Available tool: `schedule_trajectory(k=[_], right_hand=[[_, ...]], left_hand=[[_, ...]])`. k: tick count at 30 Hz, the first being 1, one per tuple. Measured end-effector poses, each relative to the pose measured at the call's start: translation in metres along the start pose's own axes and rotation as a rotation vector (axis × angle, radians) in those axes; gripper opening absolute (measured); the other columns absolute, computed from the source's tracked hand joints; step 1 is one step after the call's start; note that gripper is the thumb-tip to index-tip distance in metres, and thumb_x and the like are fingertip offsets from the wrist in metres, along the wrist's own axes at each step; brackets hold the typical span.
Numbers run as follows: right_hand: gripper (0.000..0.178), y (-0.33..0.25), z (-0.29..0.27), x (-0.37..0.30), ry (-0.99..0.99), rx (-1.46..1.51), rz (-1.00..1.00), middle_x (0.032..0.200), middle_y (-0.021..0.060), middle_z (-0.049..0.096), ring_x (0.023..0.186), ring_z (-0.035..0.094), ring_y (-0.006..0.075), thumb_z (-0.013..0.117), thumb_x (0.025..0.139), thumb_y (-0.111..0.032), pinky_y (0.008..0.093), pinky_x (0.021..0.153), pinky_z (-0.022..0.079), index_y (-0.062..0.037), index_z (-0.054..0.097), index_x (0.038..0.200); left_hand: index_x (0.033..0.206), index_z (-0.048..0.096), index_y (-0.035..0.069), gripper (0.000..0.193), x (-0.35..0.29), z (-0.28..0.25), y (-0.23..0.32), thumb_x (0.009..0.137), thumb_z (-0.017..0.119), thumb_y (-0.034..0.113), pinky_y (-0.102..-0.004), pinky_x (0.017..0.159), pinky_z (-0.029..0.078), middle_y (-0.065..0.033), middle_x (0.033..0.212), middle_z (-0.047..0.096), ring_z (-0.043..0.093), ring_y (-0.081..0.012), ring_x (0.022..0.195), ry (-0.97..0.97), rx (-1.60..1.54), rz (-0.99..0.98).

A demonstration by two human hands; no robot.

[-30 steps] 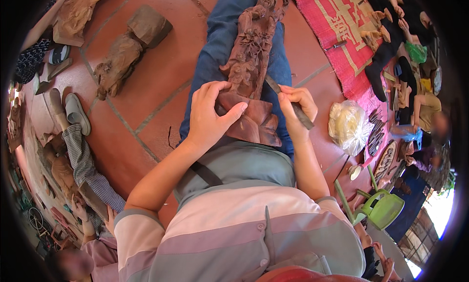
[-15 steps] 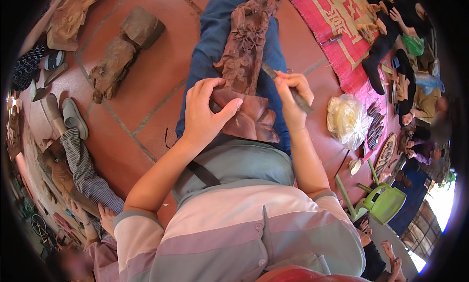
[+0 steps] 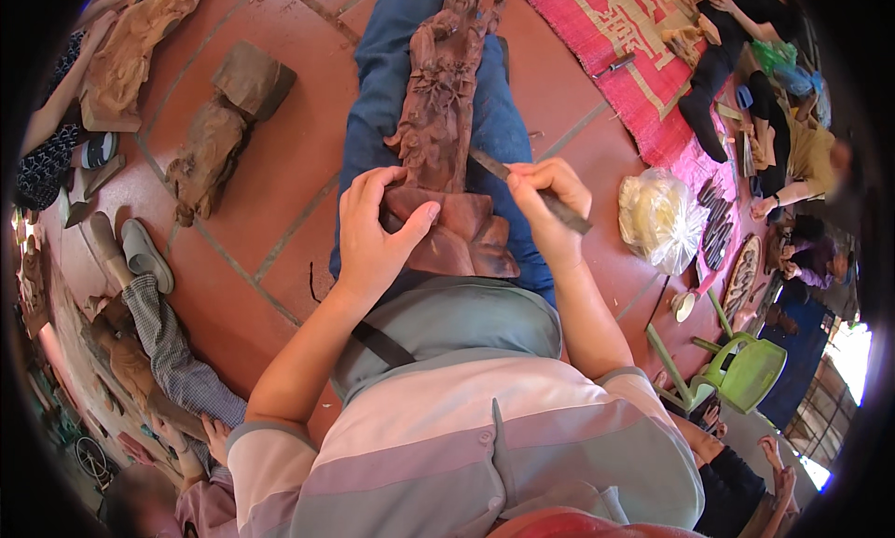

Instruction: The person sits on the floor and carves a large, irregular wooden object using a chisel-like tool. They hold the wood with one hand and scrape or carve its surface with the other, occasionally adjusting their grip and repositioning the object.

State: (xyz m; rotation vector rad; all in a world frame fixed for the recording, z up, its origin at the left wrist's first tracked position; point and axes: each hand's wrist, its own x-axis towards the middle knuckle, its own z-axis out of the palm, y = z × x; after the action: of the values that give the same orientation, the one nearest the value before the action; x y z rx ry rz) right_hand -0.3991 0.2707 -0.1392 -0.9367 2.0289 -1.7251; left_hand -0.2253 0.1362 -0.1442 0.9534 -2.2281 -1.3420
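Observation:
A reddish-brown carved wooden statue (image 3: 434, 109) lies along my legs in blue jeans, its blocky, faceted base toward my belly. My left hand (image 3: 378, 226) grips that base from the left, the thumb resting on its top face and the fingers over its far left edge. In my right hand (image 3: 552, 205) is a narrow, dark, file-like tool (image 3: 491, 165), pinched between thumb and fingers. Its thin tip points up and left, close beside the statue's right edge; I cannot tell whether it touches. The broad end sticks out below my fingers.
Another rough wood carving (image 3: 213, 156) lies on the red tiles to the left. To the right are a plastic bag (image 3: 658, 216), a row of dark tools (image 3: 716, 226), a green plastic chair (image 3: 749, 374) and a red mat (image 3: 643, 109). Other people sit on both sides.
The whole view has shifted slightly, so statue and hands appear a little further left and lower. The tool's tip has moved slightly down along the statue's right side. Both holds look the same.

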Motion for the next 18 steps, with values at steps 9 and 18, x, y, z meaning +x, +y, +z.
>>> schedule_trajectory(k=[9,18], right_hand=[[0.010,0.004,0.005,-0.007,0.008,-0.069,-0.089,0.081,0.0110,0.064,0.075,0.062,0.0167,0.068,0.076,0.003,0.0277,0.069,0.048,0.0005,0.060,0.071],[0.016,0.004,0.008,-0.008,0.162,0.186,0.098,0.080,0.0084,0.060,0.070,0.059,0.0147,0.063,0.084,0.000,0.0260,0.068,0.046,-0.0007,0.055,0.070]], left_hand=[[0.108,0.058,0.003,0.047,-0.002,0.001,0.000,0.071,0.074,0.029,-0.0378,0.089,0.038,-0.0117,0.108,0.057,0.049,-0.0301,0.102,0.064,-0.029,0.003],[0.109,0.058,0.004,0.046,-0.001,-0.002,-0.001,0.073,0.074,0.028,-0.0361,0.091,0.038,-0.0084,0.109,0.057,0.049,-0.0271,0.104,0.061,-0.001,0.024]])
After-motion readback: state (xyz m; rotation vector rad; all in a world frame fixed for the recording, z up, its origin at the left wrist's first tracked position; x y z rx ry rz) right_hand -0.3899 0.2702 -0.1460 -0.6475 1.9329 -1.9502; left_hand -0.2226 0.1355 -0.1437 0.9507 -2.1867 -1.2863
